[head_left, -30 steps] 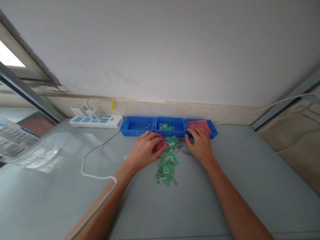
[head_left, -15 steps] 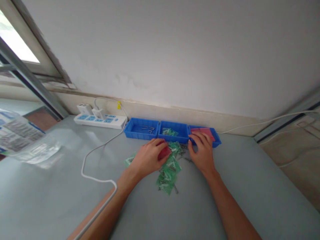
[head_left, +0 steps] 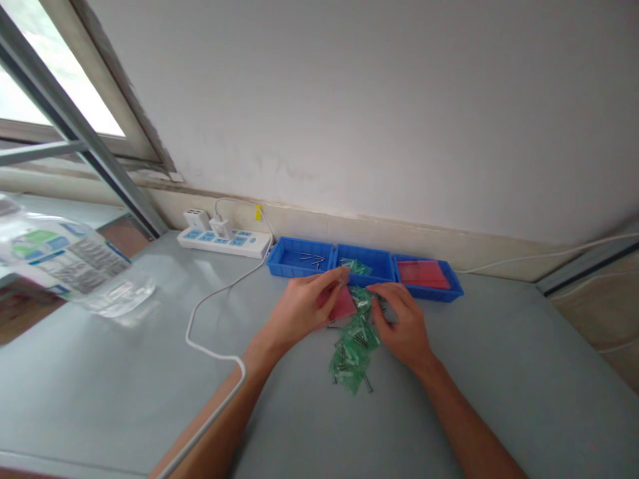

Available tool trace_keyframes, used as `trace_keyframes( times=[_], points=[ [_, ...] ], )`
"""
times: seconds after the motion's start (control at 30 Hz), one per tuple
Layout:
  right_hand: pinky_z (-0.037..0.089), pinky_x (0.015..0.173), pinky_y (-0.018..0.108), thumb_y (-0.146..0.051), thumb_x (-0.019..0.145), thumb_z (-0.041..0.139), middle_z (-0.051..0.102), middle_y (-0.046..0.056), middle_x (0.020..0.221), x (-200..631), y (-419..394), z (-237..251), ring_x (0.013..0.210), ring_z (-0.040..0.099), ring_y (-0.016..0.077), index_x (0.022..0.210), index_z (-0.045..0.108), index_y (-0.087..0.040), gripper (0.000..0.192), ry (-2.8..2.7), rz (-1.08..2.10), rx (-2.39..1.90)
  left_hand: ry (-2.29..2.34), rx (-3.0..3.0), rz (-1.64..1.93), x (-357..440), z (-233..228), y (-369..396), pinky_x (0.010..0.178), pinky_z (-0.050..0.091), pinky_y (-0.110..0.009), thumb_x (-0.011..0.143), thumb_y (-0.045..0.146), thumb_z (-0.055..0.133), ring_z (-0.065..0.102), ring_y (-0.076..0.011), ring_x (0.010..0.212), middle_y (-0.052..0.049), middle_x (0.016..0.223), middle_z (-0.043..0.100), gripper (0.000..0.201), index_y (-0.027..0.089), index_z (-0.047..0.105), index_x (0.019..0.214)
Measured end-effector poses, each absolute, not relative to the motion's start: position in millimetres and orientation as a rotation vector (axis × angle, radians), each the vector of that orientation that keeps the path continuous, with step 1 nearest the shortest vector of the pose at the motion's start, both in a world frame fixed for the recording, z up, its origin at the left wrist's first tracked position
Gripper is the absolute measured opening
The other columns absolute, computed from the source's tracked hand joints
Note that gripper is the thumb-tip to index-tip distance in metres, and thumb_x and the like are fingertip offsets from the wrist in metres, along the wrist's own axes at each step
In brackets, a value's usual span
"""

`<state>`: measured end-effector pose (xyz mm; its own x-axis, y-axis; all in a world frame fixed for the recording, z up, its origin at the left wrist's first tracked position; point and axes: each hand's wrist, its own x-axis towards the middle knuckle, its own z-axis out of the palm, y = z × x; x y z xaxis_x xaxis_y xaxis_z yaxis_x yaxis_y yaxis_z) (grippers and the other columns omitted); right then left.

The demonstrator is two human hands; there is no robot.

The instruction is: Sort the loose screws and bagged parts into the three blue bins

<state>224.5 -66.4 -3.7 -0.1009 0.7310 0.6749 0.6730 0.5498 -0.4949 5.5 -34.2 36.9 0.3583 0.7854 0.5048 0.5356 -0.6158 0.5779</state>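
The left hand is pinching a small pink bag by its edge, so the bag is sticking out to the right of its fingers. Beside it the right hand is resting with curled fingers on the green bags (whether it is grasping one, I cannot tell).

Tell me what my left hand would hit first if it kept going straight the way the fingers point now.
The left hand, holding a red bag, points up and to the right, toward the wall. First in that line is probably the middle blue tray with green bags inside, just beyond the fingertips, though depth is hard to judge.
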Motion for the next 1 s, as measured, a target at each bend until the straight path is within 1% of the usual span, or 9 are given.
trace_keyframes(
  times=[0.07,0.17,0.33,0.5,0.6,0.73,0.8,0.9,1.0],
  points=[
    [0.057,0.097,0.045,-0.027,0.095,0.061,0.075,0.010,0.115,222.8,-67.0,-2.7,0.103,0.071,0.0246,0.120,0.068,-0.025,0.026,-1.667,0.301,-1.164,1.184,2.035,1.306,10.9,38.2,-34.6,0.086,0.062,-0.030,0.092,0.031,0.065,0.077,-0.0201,0.091,-0.003,0.103,0.080,0.036,0.024,0.067,0.128],
    [0.062,0.087,0.042,-0.041,0.090,0.070,0.075,0.010,0.120,217.9,-67.0,-2.1,0.096,0.075,0.0241,0.134,0.060,-0.026,0.047,-1.439,0.796,-1.070,1.046,1.626,1.336,23.1,35.3,-37.0,0.078,0.064,-0.033,0.086,0.039,0.074,0.077,-0.0226,0.087,-0.005,0.100,0.080,0.057,0.021,0.058,0.137],
    [0.064,0.073,0.038,-0.045,0.074,0.085,0.080,0.004,0.090,213.2,-64.8,-1.1,0.079,0.078,0.0246,0.113,0.067,-0.024,0.048,-1.196,1.185,-1.028,0.884,1.356,1.229,44.0,23.7,-43.1,0.069,0.065,-0.033,0.090,0.045,0.070,0.077,-0.0232,0.083,-0.006,0.098,0.079,0.076,0.021,0.037,0.154],
    [0.063,0.069,0.037,-0.041,0.068,0.088,0.079,0.002,0.085,233.2,-56.7,2.0,0.074,0.077,0.0239,0.121,0.062,-0.025,0.062,-1.111,1.026,-1.077,0.836,1.529,1.233,60.5,22.7,-36.4,0.080,0.064,-0.035,0.096,0.037,0.059,0.076,-0.0227,0.094,-0.008,0.106,0.077,0.065,0.020,0.035,0.155],
    [0.062,0.071,0.036,-0.043,0.072,0.085,0.078,0.003,0.087,261.3,-47.5,5.6,0.077,0.075,0.0231,0.122,0.060,-0.025,0.059,-1.062,0.675,-1.129,0.926,1.808,1.236,72.8,27.8,-26.3,0.091,0.062,-0.036,0.095,0.031,0.061,0.071,-0.0225,0.110,-0.010,0.121,0.073,0.056,0.021,0.047,0.148],
    [0.057,0.067,0.032,-0.045,0.077,0.078,0.074,0.005,0.086,303.3,-34.3,11.8,0.073,0.070,0.0202,0.116,0.063,-0.020,0.049,-0.957,0.258,-1.243,0.992,2.240,1.162,93.2,31.0,-14.7,0.101,0.056,-0.043,0.095,0.024,0.059,0.068,-0.0243,0.112,-0.008,0.118,0.073,0.029,0.021,0.069,0.122],
    [0.057,0.067,0.032,-0.044,0.079,0.076,0.074,0.007,0.090,315.3,-29.5,13.8,0.072,0.069,0.0193,0.111,0.067,-0.018,0.043,-0.933,0.190,-1.275,0.986,2.399,1.112,103.9,28.8,-11.2,0.105,0.053,-0.046,0.095,0.021,0.058,0.065,-0.0260,0.113,-0.009,0.117,0.073,0.022,0.019,0.074,0.110],
    [0.058,0.075,0.036,-0.047,0.082,0.072,0.076,0.012,0.092,316.6,-25.5,13.6,0.079,0.070,0.0220,0.094,0.074,-0.015,0.034,-0.930,0.190,-1.322,1.000,2.536,1.038,117.4,23.3,-9.2,0.104,0.053,-0.047,0.094,0.019,0.058,0.062,-0.0276,0.114,-0.011,0.118,0.072,0.023,0.016,0.075,0.110],
    [0.057,0.085,0.042,-0.050,0.088,0.065,0.078,0.013,0.094,309.6,-26.1,10.3,0.085,0.072,0.0254,0.098,0.078,-0.015,0.038,-0.984,0.188,-1.401,1.040,2.621,0.982,124.8,19.6,-9.9,0.107,0.051,-0.048,0.095,0.019,0.057,0.058,-0.0297,0.120,-0.013,0.120,0.071,0.025,0.015,0.075,0.112]
  ],
)
